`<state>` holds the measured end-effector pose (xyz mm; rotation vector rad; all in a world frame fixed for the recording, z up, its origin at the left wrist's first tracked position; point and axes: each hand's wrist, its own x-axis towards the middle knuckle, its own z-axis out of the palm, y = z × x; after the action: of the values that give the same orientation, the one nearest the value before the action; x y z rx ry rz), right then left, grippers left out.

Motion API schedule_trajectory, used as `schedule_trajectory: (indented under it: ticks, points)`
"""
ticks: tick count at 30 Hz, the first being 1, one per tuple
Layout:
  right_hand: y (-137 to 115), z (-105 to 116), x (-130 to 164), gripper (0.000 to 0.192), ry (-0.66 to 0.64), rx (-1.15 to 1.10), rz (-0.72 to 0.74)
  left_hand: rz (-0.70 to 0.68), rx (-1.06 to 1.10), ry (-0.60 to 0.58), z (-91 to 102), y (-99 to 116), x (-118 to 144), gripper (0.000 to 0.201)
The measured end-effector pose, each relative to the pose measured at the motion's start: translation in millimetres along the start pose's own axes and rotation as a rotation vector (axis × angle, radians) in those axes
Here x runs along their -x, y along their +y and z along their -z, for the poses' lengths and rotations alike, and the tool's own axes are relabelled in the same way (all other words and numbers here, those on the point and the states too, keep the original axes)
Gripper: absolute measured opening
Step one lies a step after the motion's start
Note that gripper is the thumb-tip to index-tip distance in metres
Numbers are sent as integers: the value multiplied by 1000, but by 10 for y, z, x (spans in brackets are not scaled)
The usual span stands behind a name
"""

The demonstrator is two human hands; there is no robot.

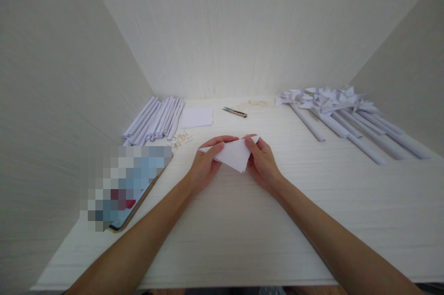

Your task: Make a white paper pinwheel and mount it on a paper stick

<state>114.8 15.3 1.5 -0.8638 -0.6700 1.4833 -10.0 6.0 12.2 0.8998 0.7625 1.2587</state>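
Two hands, left hand (204, 163) and right hand (262, 161), hold a folded white paper (233, 154) over the table (243, 221). Paper pinwheels (333, 105) lie far right.

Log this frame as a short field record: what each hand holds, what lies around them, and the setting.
setting: white table boxed in by pale walls
left hand: grips the left edge of a folded white paper
right hand: grips the same paper's right side
paper state: folded to a triangle, point down, held just above the table
back left: bundle of rolled paper sticks; small pale pins in front of it
back centre: stack of paper squares; snips
back right: finished paper pinwheels
left: phone, screen blurred
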Motion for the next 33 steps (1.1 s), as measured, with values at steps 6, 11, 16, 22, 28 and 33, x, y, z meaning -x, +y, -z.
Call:
schedule_trajectory:
  ticks: [6, 11, 16, 22, 28, 33]
  points:
    - [-29, 6, 12, 37, -23, -15, 8, 13, -6, -23, 39, -7, 3, 20]
    - [-31, 45, 1, 34, -20, -82, 5, 16, 2, -37, 55, -2, 10, 24]
    - [-78, 89, -12, 32, -68, -167, 10, 24, 17, -28, 43, 6, 17, 26]
    - [-113, 105, -26, 27, -60, -187, 36, 28, 54, -7, 44, 16, 5, 23]
    - [-91, 130, -41, 23, -4, -137, 84, 53, 27, 31, 45, 14, 7, 26]
    - [-112, 112, -41, 21, 29, -129, 123, 42, 9, 34, 48, 0, 4, 26]
